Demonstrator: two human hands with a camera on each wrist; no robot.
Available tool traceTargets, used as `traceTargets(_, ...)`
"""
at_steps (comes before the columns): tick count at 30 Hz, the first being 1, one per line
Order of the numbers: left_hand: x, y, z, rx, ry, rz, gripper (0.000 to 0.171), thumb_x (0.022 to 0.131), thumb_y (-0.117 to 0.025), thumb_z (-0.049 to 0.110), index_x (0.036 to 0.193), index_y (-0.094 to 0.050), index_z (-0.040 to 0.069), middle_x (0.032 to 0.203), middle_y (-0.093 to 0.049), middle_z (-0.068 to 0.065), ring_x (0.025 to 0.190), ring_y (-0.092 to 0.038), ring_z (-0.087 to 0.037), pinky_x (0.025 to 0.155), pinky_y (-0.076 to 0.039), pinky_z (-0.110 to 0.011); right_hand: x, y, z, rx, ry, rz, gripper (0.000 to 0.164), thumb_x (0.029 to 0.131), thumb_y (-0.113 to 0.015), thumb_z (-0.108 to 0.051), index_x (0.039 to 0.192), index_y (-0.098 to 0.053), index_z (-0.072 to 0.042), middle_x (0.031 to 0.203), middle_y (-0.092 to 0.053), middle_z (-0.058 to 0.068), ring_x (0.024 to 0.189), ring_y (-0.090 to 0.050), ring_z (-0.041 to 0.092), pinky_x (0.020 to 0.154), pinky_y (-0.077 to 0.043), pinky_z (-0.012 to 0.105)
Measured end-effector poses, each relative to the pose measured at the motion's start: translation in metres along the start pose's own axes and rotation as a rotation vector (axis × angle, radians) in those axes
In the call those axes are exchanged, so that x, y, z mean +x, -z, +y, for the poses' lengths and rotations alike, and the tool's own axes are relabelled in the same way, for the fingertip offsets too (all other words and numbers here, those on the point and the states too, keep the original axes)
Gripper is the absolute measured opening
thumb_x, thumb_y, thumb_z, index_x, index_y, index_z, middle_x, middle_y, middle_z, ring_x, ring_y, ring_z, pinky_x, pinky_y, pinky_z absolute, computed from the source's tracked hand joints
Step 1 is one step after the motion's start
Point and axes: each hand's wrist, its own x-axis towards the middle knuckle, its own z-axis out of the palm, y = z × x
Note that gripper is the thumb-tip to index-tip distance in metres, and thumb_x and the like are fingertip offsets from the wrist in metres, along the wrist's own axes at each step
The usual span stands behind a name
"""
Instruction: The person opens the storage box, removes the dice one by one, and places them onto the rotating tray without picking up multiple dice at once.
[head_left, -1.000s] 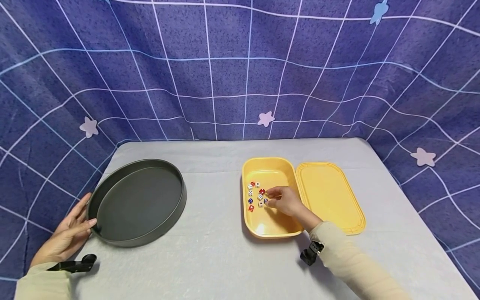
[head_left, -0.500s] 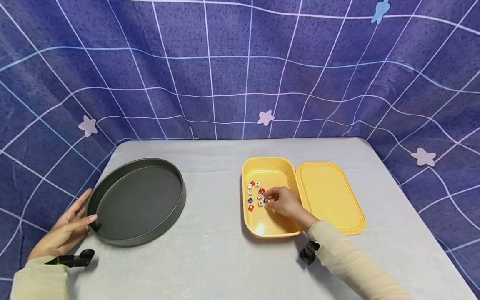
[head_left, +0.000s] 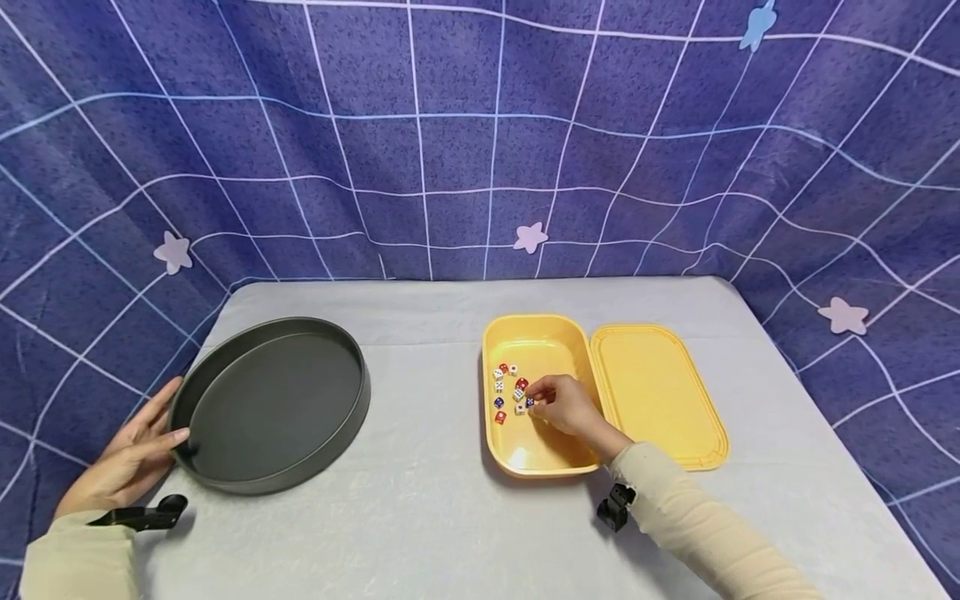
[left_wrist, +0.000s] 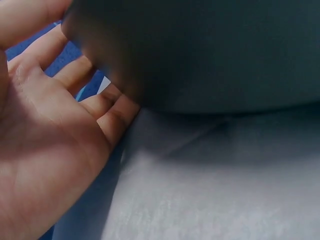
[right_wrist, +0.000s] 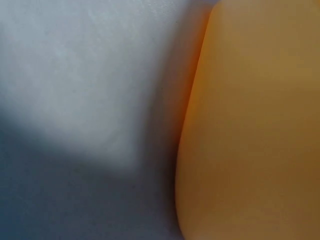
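At the left of the table stands a round dark grey pan (head_left: 273, 408). My left hand (head_left: 133, 461) grips its rim at the left side, thumb over the edge and fingers along the outer wall. Seen from the left wrist, those fingers (left_wrist: 107, 107) reach the pan's wall (left_wrist: 225, 55). A yellow box (head_left: 543, 460) holds several small dice, among them a red die (head_left: 500, 417) and a white die (head_left: 498, 387). My right hand (head_left: 567, 406) dips into the box, its thumb and index finger pinching a blue die (head_left: 529, 402). The right wrist view has only the box's outer wall (right_wrist: 250, 130) and tabletop.
A flat yellow lid (head_left: 660, 392) lies against the box's right side. Pale cloth (head_left: 420, 433) covers the table, including the stretch between pan and box. Behind and at both sides hangs a blue curtain (head_left: 457, 150) with grid lines and stars.
My right thumb and index finger have come closer together around the blue die. The left hand keeps its hold on the pan, and the box has stayed in place.
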Motion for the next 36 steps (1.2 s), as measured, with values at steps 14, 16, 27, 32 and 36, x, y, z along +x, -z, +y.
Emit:
traceTargets(14, 0.0, 0.001, -0.004, -0.183, -0.084, -0.106, 0.08, 0.093, -0.019, -0.021, 0.153, 0.013, 0.021, 0.155, -0.026, 0.014, 0.136, -0.032, 0.001, 0.1, -0.041, -0.023, 0.0, -0.003, 0.0, -0.02, -0.001, 0.0, 0.012, 0.076, -0.075, 0.0, 0.087, -0.07, -0.003, 0.072, -0.06, 0.0, 0.067, -0.052, 0.01, 0.057, -0.041, 0.019)
traceTargets(16, 0.0, 0.001, -0.005, -0.223, -0.095, -0.124, 0.08, 0.093, -0.017, -0.022, 0.153, 0.014, 0.021, 0.156, -0.026, 0.012, 0.137, -0.033, -0.002, 0.101, -0.041, -0.026, 0.0, -0.003, -0.001, -0.028, 0.012, 0.0, 0.012, 0.076, -0.076, 0.0, 0.087, -0.07, -0.002, 0.072, -0.06, 0.0, 0.066, -0.052, 0.01, 0.058, -0.041, 0.019)
traceTargets(27, 0.0, 0.002, -0.005, -0.197, -0.063, -0.101, 0.079, 0.095, -0.02, -0.019, 0.153, 0.012, 0.024, 0.154, -0.027, 0.016, 0.135, -0.034, 0.002, 0.099, -0.042, -0.023, -0.002, -0.002, -0.003, -0.096, 0.052, 0.003, 0.009, 0.076, -0.074, 0.001, 0.084, -0.07, -0.003, 0.071, -0.061, 0.0, 0.065, -0.053, 0.01, 0.062, -0.043, 0.022)
traceTargets(32, 0.0, 0.002, -0.006, -0.208, -0.071, -0.108, 0.079, 0.095, -0.019, -0.019, 0.153, 0.012, 0.023, 0.154, -0.027, 0.015, 0.135, -0.034, 0.0, 0.1, -0.042, -0.025, -0.003, 0.001, -0.004, -0.075, 0.028, 0.01, 0.008, 0.078, -0.075, -0.001, 0.085, -0.071, -0.002, 0.072, -0.062, 0.001, 0.067, -0.054, 0.011, 0.06, -0.044, 0.022)
traceTargets(36, -0.002, 0.001, -0.006, -0.281, -0.088, -0.145, 0.078, 0.094, -0.016, -0.02, 0.152, 0.014, 0.022, 0.157, -0.024, 0.012, 0.138, -0.032, -0.004, 0.103, -0.041, -0.028, -0.005, 0.006, -0.009, -0.079, 0.059, 0.02, 0.007, 0.079, -0.074, -0.002, 0.086, -0.072, -0.002, 0.073, -0.064, 0.001, 0.067, -0.055, 0.011, 0.059, -0.046, 0.022)
